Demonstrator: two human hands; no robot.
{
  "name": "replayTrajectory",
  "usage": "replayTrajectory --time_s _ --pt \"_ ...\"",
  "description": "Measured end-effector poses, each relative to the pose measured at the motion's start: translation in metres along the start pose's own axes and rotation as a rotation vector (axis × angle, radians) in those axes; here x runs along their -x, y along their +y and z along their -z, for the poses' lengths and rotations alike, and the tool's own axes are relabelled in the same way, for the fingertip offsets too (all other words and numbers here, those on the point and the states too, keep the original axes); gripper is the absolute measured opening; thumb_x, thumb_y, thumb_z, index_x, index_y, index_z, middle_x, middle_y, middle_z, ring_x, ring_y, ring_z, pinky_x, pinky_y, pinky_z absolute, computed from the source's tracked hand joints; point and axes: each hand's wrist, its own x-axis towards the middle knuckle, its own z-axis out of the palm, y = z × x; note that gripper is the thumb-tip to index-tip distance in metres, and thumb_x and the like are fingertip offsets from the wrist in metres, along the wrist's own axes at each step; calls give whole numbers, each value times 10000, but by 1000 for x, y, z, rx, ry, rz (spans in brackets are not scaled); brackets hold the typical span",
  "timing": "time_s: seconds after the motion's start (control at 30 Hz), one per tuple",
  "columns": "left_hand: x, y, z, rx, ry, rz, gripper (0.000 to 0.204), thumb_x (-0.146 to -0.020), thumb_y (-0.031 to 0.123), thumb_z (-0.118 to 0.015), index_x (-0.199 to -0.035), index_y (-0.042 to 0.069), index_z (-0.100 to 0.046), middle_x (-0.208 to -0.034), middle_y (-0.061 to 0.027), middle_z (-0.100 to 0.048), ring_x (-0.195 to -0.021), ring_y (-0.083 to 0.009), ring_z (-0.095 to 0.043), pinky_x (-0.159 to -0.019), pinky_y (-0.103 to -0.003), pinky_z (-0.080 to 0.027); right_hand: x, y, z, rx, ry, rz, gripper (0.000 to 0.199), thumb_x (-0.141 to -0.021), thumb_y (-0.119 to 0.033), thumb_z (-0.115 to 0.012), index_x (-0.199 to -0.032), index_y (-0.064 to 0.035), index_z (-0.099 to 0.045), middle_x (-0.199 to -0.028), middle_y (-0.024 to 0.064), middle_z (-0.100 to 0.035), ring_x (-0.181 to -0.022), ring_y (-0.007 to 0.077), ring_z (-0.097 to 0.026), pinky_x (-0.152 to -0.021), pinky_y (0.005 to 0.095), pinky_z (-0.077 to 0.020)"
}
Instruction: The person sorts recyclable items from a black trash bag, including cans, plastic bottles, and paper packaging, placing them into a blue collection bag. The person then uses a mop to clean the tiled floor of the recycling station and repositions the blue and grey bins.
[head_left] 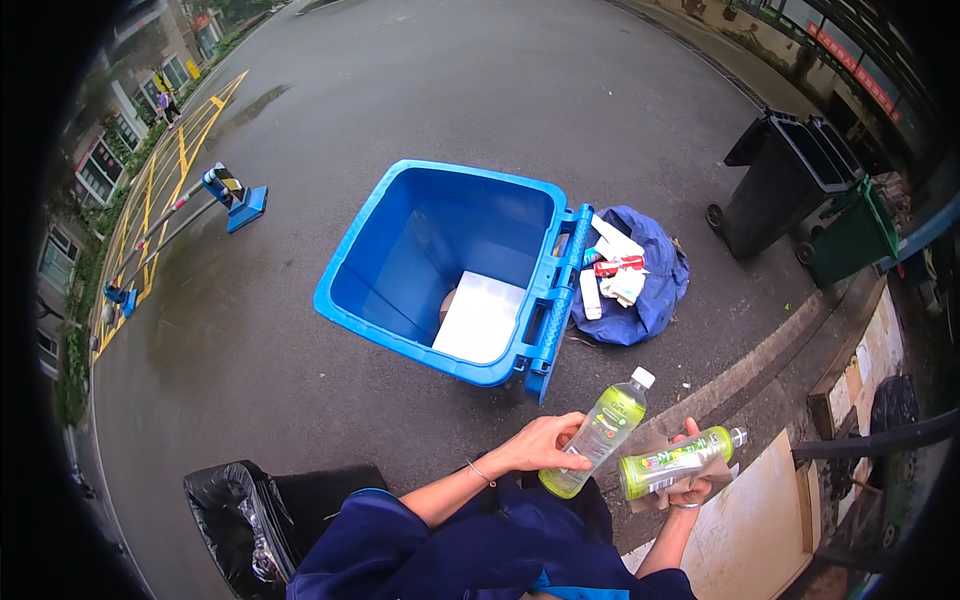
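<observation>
In my left hand (548,442) is a clear plastic bottle (606,432) with a green label and a white cap, tilted up to the right. My right hand (690,478) grips a second plastic bottle (668,464), also green-labelled, lying nearly level, along with a piece of brown cardboard (706,474). Fingers of both hands are wrapped round what they hold. Just ahead stands an open blue wheelie bin (400,225) with a white flat-sided piece (482,315) at its bottom. Beside the bin lies a blue bag (660,285) topped with paper and small cartons (618,262).
A black-lined bin (225,490) stands close at my left. At the right are a dark wheelie bin (780,185), a green bin (855,235) and leaning boards (760,520). A broom and dustpan (245,205) stand at the left, near yellow ground lines. People walk far off.
</observation>
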Motion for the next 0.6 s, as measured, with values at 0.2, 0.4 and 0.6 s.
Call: replayTrajectory --time_s 0.2,0.4,0.6 --pt "-96 4 -16 -510 392 -44 617 -763 492 -664 -1177 45 -568 -995 -148 -657 -916 -301 -632 -778 -374 -488 -102 2 37 36 -4 -268 1047 -494 -151 -772 -1407 -1 -282 -1180 130 -559 -1061 266 -566 -962 385 -454" --pt "-184 -3 -6 -102 335 131 429 -912 245 -582 -1284 44 -508 -906 -30 -646 -744 -59 -554 -671 -237 -469 -195 -32 53 -149 -67 -456 1050 -560 -165 -784 -1443 -49 -228 -1345 112 -433 -1196 264 -468 -1042 389 -360" --pt "-266 -40 21 51 340 142 472 -926 358 -518 -1262 25 -521 -1096 -125 -620 -947 -179 -595 -801 -306 -465 -283 -26 128 -236 -80 -624 1072 -570 -200 -790 -1460 -89 -202 -1377 111 -406 -1205 257 -462 -1052 385 -346"
